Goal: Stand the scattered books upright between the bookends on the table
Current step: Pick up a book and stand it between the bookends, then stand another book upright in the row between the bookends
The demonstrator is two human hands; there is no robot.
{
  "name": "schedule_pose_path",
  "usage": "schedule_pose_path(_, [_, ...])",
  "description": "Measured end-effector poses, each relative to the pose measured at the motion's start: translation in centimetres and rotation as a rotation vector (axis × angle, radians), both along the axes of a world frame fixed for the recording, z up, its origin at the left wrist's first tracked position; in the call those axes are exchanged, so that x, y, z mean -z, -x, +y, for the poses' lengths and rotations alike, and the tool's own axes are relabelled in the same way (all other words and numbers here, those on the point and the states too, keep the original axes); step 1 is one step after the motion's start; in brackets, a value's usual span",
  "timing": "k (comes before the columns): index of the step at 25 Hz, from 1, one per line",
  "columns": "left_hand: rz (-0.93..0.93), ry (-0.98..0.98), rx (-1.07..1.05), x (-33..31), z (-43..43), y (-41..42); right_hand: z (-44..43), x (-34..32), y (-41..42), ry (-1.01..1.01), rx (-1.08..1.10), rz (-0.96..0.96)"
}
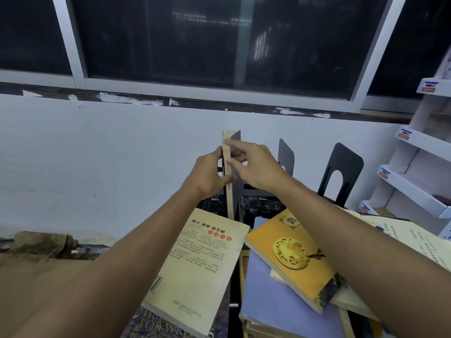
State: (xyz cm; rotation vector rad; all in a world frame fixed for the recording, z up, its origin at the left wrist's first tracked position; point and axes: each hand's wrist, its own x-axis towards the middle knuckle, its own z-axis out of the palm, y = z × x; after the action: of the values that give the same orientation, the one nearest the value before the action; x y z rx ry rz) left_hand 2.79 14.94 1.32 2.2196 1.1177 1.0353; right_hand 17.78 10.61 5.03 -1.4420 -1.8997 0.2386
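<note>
Against black metal bookend [236, 191], gripped thin cream paperback book [225, 151] upright with left hand [207, 172], spine outward, touched spine with right hand [256, 164], fingers straight.

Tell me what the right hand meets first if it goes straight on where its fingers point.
The upright book held by the left hand; the right hand seems to touch its spine with one fingertip.

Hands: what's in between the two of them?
The upright book: the left hand grips it and the right hand touches its spine, seen in the head view.
</note>
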Motion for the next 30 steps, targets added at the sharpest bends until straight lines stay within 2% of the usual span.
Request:
schedule_pose_path(9, [-0.002, -0.166, -0.139, -1.7, -3.4, 0.6, -3.9, -1.2, -2.9, -0.009, 0.055, -0.150])
schedule_pose_path(13, [-0.016, -0.214, -0.019, -2.8, -5.5, -0.2, -7.4, -1.7, -5.5, -0.006, 0.151, -0.225])
schedule_pose_path(22, [0.238, -0.075, 0.198, -1.9, -8.4, -3.9, -16.9, -0.4, -10.7, 0.121, 0.417, -0.397])
schedule_pose_path(30, [0.567, -0.052, 0.204, -1.3, -9.3, -5.7, -23.4, 2.1, -11.8, 0.257, 0.595, -0.469])
